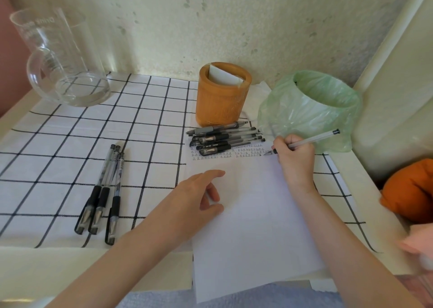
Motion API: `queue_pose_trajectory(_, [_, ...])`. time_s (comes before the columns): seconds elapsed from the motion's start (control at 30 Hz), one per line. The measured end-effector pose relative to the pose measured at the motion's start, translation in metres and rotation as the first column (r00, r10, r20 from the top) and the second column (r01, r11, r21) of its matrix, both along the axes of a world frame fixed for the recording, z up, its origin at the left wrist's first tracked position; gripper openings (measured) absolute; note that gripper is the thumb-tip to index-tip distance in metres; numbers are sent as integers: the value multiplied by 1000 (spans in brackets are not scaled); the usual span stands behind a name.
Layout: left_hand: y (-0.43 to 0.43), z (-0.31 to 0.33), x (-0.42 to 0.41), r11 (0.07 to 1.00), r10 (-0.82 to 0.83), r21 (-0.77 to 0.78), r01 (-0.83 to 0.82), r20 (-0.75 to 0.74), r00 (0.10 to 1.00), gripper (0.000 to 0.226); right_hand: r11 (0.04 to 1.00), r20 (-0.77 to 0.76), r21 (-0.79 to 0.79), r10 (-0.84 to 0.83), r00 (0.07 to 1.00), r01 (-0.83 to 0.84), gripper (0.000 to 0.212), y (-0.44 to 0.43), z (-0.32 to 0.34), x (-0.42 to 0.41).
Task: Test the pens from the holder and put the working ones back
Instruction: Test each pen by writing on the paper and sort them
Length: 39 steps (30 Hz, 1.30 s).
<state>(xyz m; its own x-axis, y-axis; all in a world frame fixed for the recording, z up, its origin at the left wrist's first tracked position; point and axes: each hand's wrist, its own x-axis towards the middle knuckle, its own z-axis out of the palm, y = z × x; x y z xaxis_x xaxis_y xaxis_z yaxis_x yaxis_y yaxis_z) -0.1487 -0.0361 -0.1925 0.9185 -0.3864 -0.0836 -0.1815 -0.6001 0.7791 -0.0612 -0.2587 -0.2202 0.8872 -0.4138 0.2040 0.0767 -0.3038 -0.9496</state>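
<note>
1. Head view: right of centre, the right hand (295, 159) pinches a pen (316, 138) in curled fingers. The pen's tip is on the white sheet (248, 218), beside rows of small marks.
2. At centre, the left hand (195, 196) rests on the sheet's left edge, fingers relaxed and loosely spread, holding nothing.
3. The orange holder (221, 101) stands at upper centre, with a pile of pens (226, 137) just in front of it. Three more pens (105, 190) lie at lower left on the checked cloth (70, 132).

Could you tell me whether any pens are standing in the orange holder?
No, the holder shows only a white card at its mouth; no pen sticks out.
</note>
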Motion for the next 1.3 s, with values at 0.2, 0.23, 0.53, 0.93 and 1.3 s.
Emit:
queue_pose_trajectory(0.2, [3,10,0,953,68,-293,-75,-35,997,58,964,63,169,197,978,-205,36,20,51,-30])
queue_pose_trajectory(0.23, [4,13,2,941,74,-331,-74,-12,997,63,931,38,229,283,958,-284,33,24,59,-40])
queue_pose_trajectory(0.53, [-1,24,0,857,48,-513,-57,-31,998,83,727,-67,461,600,798,-508,18,50,68,-70])
queue_pose_trajectory(0.93, [-1,27,-2,905,34,-424,-39,-19,999,84,762,-188,317,634,750,-565,19,51,69,-66])
queue_pose_trajectory(1.3, [1,32,-5,847,279,-452,-280,-72,958,11,736,-62,408,613,787,-541,10,52,69,-67])
